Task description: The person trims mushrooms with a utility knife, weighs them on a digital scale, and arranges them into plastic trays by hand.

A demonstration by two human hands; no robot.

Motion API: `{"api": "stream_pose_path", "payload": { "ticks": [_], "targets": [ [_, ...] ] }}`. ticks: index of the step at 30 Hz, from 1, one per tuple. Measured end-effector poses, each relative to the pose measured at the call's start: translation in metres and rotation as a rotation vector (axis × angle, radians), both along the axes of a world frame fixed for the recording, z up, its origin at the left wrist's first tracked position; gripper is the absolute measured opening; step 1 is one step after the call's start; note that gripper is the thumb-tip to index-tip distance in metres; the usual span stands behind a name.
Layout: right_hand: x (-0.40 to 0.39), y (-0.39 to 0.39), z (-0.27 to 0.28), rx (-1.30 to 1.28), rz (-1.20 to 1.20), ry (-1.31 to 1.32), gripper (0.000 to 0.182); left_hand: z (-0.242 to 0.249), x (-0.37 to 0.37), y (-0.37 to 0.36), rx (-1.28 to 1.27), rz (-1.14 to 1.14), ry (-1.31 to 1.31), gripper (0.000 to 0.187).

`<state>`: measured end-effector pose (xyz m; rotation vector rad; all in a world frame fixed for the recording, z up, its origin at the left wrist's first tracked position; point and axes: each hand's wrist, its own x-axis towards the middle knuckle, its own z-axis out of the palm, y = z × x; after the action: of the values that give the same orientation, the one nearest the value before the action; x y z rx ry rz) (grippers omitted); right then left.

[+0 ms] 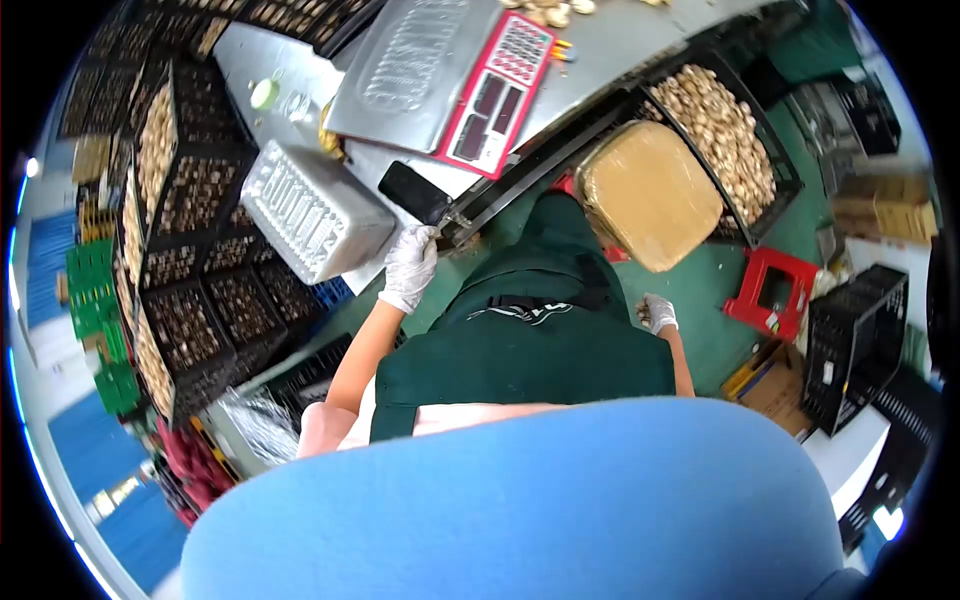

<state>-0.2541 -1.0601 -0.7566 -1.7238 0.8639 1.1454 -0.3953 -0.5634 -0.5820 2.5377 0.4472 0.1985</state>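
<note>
My left hand [410, 268], in a white glove, is at the near edge of the metal table, fingers closed; what they pinch, if anything, is too small to make out. Just beyond it lies a black phone [413, 192]. A stack of clear plastic trays [320, 215] stands to its left. My right hand [660, 314], also gloved, hangs low at my right side with its fingers curled around small brownish pieces that look like mushrooms [643, 312]. Farther forward on the table sits a red-and-silver weighing scale [490, 110].
Black crates of mushrooms [190, 320] are stacked at left. Another mushroom crate [715, 130] is at right, beside a brown wrapped cushion [650, 195]. A red stool [770, 293] and black crates [850, 345] stand farther right. Loose mushrooms [548, 12] lie behind the scale.
</note>
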Motion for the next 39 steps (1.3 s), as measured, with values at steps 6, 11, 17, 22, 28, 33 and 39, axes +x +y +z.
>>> {"api": "stream_pose_path", "payload": {
  "ticks": [6, 11, 17, 22, 28, 33, 39],
  "targets": [
    [0.095, 0.062, 0.031, -0.07, 0.463, -0.195, 0.035, -0.021, -0.06, -0.032, -0.145, 0.237, 0.091, 0.017],
    [0.18, 0.177, 0.036, 0.04, 1.132, -0.314, 0.029, -0.07, -0.144, -0.111, -0.326, 0.776, 0.405, 0.017],
    [0.186, 0.307, 0.0, 0.308, 2.515, -0.45, 0.032, -0.156, -0.183, -0.251, -0.588, 1.34, 0.251, 0.02],
    [0.116, 0.333, -0.073, 0.207, 2.673, -0.3, 0.035, -0.194, -0.143, -0.301, -1.074, 1.533, 0.026, 0.022],
    [0.02, 0.346, -0.191, 0.031, 2.425, -0.248, 0.035, -0.263, -0.121, -0.322, -1.881, 1.652, -0.615, 0.017],
    [-0.04, 0.403, -0.326, -0.298, 2.021, -0.228, 0.066, -0.345, -0.129, -0.364, -2.247, 1.359, -1.269, 0.031],
    [-0.069, 0.462, -0.485, -0.173, 1.352, -0.488, 0.096, -0.369, -0.15, -0.36, -2.288, 1.279, -1.079, 0.046]
  ]
}}
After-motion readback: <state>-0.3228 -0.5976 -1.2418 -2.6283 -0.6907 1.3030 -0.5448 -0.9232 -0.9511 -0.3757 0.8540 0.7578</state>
